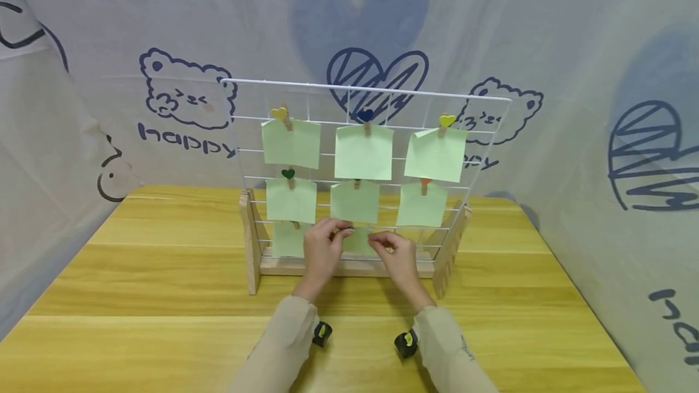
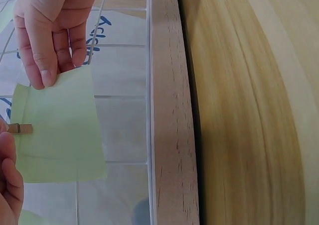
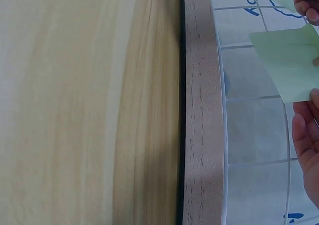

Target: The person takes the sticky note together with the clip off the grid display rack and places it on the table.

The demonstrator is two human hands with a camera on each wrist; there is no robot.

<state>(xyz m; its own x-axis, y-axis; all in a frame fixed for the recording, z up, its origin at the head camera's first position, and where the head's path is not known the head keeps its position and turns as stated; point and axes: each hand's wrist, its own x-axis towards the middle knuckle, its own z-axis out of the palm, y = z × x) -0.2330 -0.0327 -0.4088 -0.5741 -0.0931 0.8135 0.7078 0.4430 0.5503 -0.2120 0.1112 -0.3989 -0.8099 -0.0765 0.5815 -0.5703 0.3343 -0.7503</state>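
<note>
Past sleeves (image 1: 286,335), pinching note (image 2: 62,125) with right grip (image 1: 400,256), seemingly clothespin (image 2: 22,129) with left grip (image 1: 321,250); expect lightness, easy creasing; hold edgewise.

A yellow wood-grained worktop (image 1: 164,296) sweeps right across the lower half of the frame, and there, planted mid-frame, sits a pale wooden stand (image 1: 349,268) carrying a white wire grid (image 1: 360,88).

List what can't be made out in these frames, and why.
Left wrist: outer end of the wooden clip, covered by the left hand.
Head: left side of the bottom-middle note, behind the left hand.
Right wrist: much of the right hand, cut off by the right edge.
Head: marking on the right sleeve, too small to read.
</note>
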